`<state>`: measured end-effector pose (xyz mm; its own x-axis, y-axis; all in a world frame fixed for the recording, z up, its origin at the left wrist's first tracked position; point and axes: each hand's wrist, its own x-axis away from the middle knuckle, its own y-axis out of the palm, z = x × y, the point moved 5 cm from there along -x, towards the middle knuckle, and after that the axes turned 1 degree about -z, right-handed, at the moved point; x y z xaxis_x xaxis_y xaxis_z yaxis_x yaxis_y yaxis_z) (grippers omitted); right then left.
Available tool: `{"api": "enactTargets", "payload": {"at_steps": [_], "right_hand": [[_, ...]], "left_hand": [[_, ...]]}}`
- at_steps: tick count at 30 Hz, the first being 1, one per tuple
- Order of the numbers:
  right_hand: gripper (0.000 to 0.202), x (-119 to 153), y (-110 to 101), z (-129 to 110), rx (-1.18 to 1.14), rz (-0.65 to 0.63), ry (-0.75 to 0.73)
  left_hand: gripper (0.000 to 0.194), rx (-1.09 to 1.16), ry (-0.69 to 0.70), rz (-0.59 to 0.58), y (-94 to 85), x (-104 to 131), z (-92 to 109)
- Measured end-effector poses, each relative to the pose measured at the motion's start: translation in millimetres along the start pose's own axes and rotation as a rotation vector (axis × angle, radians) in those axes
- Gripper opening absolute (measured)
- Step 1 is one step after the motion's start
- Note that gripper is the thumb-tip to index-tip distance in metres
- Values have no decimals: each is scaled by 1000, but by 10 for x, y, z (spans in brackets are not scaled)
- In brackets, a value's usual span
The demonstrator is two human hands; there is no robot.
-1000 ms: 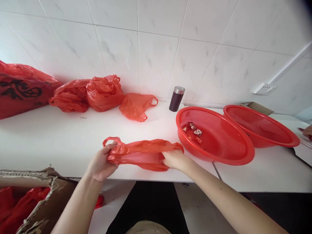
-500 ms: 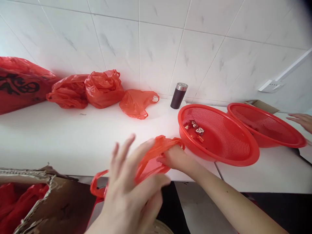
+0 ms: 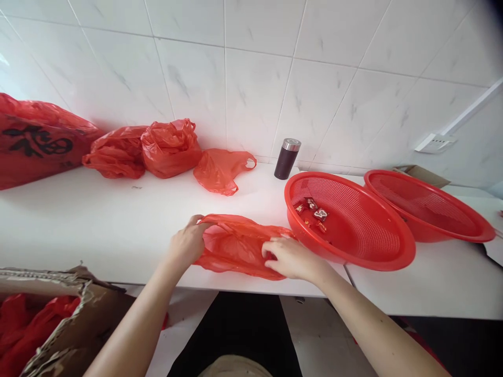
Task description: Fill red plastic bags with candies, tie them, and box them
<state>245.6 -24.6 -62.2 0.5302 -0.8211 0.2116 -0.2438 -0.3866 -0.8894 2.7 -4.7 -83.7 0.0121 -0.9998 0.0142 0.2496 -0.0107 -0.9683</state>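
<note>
A thin red plastic bag [image 3: 239, 246] lies spread at the table's front edge, its mouth wide and facing up toward me. My left hand [image 3: 189, 242] is closed on the bag's left rim, thumb and fingers pinching the film. At the other end my right hand [image 3: 288, 255] has its fingers curled over the right rim, some of them inside the mouth. Just beside that hand stands a red perforated basin [image 3: 365, 230], holding several small wrapped sweets [image 3: 319, 213].
Another red basin [image 3: 428, 209] stands at right. Behind are a dark flask [image 3: 286, 159], a flat red bag [image 3: 220, 170], bunched red bags [image 3: 171, 149] and a large printed bag [image 3: 39, 144]. A cardboard box [image 3: 86, 324] with red bags sits at lower left.
My left hand has come down from in front of the camera and taken the bag's left rim. The bag now lies spread on the table. Another person's hand at right has largely left view.
</note>
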Motion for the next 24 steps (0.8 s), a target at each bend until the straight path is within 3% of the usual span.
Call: {"api": "enactTargets", "payload": {"at_steps": [3,5,7,11,15,17,20,22,24], "right_hand": [[15,-16,-181,-207,-213,225,-83],[19,-108,-170,-352,-243,200,-147],[22,-266,-93,-393,-111,125,-124],[41,-554,12,-202,83,111,20],[61,-462,-25,-154,54,69,-6],[56,-264,-215,-239,-79,91,-103],[43,28,-745,-221,-369,241,-201],[34,114,-1120,50,-407,396,-110],[34,108,-1373,485,-261,485,76]], "left_hand": [[60,38,40,-7,29,62,119],[56,65,82,-37,40,84,201],[60,110,145,-76,28,103,262],[69,183,217,-117,-31,137,250],[61,276,168,-86,-82,123,156],[54,347,188,-82,-106,105,171],[49,423,235,-57,-174,84,235],[51,440,225,-9,-233,85,253],[55,453,195,46,-275,112,244]]}}
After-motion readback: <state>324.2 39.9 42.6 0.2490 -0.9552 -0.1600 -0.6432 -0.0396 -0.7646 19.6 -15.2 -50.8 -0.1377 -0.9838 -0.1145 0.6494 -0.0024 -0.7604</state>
